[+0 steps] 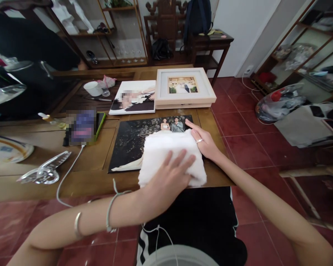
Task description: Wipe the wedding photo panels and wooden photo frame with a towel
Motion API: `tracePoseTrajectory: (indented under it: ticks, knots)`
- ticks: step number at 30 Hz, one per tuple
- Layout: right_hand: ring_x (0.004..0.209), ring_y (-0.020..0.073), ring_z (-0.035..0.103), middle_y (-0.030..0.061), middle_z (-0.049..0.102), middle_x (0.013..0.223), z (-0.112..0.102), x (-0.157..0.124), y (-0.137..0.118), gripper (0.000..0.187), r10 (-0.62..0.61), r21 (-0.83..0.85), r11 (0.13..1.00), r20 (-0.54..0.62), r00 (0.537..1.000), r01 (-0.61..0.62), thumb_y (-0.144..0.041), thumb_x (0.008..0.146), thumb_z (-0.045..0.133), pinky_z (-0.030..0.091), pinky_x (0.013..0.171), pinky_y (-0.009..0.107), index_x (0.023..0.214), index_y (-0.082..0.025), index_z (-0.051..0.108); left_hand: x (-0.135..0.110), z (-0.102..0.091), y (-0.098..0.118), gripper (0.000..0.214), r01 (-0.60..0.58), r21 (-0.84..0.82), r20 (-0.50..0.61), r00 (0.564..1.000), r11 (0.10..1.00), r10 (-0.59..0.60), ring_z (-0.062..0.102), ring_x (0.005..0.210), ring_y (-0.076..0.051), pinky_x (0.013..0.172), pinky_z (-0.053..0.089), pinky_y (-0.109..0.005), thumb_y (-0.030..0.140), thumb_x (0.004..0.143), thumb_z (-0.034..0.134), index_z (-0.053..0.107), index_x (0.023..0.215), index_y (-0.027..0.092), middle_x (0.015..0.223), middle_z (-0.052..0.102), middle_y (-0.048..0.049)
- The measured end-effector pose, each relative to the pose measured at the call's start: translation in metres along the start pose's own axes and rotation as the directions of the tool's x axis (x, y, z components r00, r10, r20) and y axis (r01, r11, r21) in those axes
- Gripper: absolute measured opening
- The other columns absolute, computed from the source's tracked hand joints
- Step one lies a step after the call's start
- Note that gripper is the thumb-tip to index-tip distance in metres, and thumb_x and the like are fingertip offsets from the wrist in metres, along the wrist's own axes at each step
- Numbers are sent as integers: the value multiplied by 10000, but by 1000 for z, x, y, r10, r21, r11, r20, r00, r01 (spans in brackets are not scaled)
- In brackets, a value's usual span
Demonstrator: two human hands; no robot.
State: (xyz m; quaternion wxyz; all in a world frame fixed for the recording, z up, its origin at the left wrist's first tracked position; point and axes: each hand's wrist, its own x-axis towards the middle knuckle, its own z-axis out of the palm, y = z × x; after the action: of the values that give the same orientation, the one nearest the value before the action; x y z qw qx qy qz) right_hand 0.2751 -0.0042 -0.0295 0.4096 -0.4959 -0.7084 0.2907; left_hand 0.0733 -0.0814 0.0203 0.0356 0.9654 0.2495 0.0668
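A folded white cloth (pixel 166 147) lies on a large dark wedding photo print (pixel 133 142) on the wooden table (pixel 100 177). My left hand (pixel 166 181) rests flat on the cloth's near part, fingers spread and stretched out. At the cloth's right edge lies my right hand (pixel 204 142), with a ring on one finger; its fingers are stretched out along the cloth and over the print.
A second photo print (pixel 134 98) and a white framed picture (pixel 184 87) lie farther back. A phone with a white cable (pixel 83 127), a clear plastic piece (pixel 46 171), a plate (pixel 5 147) and a white cup (pixel 93 88) are to the left. Shelves, a chair and bags stand around.
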Motion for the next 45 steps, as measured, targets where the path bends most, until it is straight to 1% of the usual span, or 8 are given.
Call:
tracePoseTrajectory:
  ticks: [6, 11, 15, 22, 27, 36, 41, 45]
  knots:
    - [1418, 257, 399, 71, 538, 1449, 2, 3, 3, 411, -104, -177, 977, 102, 989, 121, -400, 961, 455, 308, 1188, 516, 1305, -243, 616, -30, -21, -1, 319, 7, -71, 46, 999, 997, -4, 476, 1349, -301, 1067, 470, -445, 85, 805, 634, 704, 1055, 270, 1485, 485, -43]
    - [1424, 266, 389, 97, 519, 1462, 2, 2, 6, 409, -125, -204, 968, 125, 984, 149, -324, 949, 476, 312, 1177, 546, 1326, -218, 594, -7, -35, -40, 332, 265, 49, 126, 955, 963, -269, 676, 1080, -279, 908, 551, -404, 110, 897, 518, 684, 1148, 249, 1385, 574, -111]
    - [1425, 264, 386, 103, 522, 1460, 3, 2, 7, 406, -162, -199, 963, 119, 980, 183, -301, 944, 488, 327, 1170, 538, 1329, -220, 584, 23, -27, -78, 297, 358, 18, 42, 933, 933, -359, 687, 971, -302, 818, 544, -411, 184, 899, 528, 675, 1156, 209, 1252, 645, -141]
    - [1291, 297, 512, 104, 627, 1312, 3, 2, 7, 350, -204, -210, 953, 94, 975, 219, -269, 928, 498, 412, 1091, 558, 1258, -234, 609, 81, -25, -93, 228, 60, -330, -206, 969, 942, -134, 581, 706, -168, 663, 415, -273, 51, 752, 476, 673, 778, 162, 768, 677, -20]
    - [1289, 290, 511, 105, 634, 1304, 2, 2, 6, 339, -204, -229, 947, 112, 973, 225, -268, 935, 487, 418, 1088, 546, 1245, -225, 616, 97, -22, -102, 226, 54, -364, -169, 978, 930, -123, 551, 654, -157, 633, 389, -275, 58, 722, 438, 639, 730, 162, 700, 642, -7]
    - [1408, 272, 411, 108, 540, 1442, 3, 2, 6, 407, -158, -195, 965, 115, 981, 178, -302, 933, 500, 344, 1159, 546, 1316, -207, 596, 62, -8, -121, 466, 218, -132, -84, 970, 967, -230, 665, 997, -286, 862, 517, -392, 39, 658, 403, 718, 975, 173, 1029, 729, -90]
    - [1422, 257, 395, 86, 529, 1454, 3, 1, 6, 408, -139, -185, 970, 106, 985, 157, -299, 929, 507, 329, 1170, 547, 1321, -227, 595, 14, -12, -117, 472, 273, -27, -34, 961, 962, -274, 539, 1279, -330, 1017, 480, -471, 46, 698, 391, 718, 1028, 133, 1289, 643, -149]
    - [1424, 252, 391, 122, 516, 1460, 4, 1, 6, 420, -130, -200, 968, 111, 985, 151, -290, 928, 500, 328, 1177, 522, 1319, -169, 596, -30, -15, -122, 391, 255, -12, -29, 967, 967, -255, 521, 1308, -287, 1083, 445, -439, 82, 747, 395, 716, 952, 169, 1418, 554, -91]
